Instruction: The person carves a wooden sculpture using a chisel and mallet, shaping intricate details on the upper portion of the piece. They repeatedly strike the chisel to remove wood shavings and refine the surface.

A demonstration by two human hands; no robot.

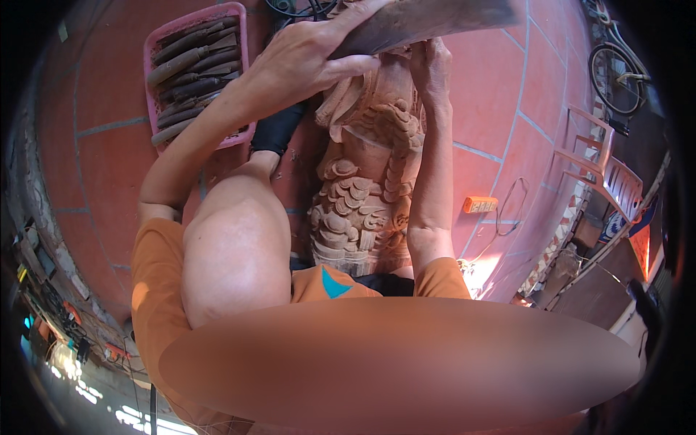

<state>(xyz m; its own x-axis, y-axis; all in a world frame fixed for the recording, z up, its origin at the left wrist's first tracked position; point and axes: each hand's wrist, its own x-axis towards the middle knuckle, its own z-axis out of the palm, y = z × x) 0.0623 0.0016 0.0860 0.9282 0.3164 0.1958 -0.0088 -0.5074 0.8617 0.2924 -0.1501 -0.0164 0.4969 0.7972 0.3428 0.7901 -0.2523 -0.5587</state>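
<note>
My left hand (310, 59) is closed round a thick dark wooden mallet (435, 23), its thumb along the lower edge. The mallet slants to the upper right and looks blurred at its far end. Below it stretches a carved wooden statue (370, 156) with scales, curls and a beaded band, lying between my legs. My right hand (433, 69) is at the statue's upper right side, just under the mallet, with its fingers bent closed. What those fingers hold is hidden.
A pink plastic tray (150, 94) full of wooden-handled chisels (190, 61) lies on the red tiled floor to the left. At right are an orange power strip (481, 205) with a cord, a pink plastic chair (605, 163) and a bicycle wheel (596, 72). A black cable coils at the top.
</note>
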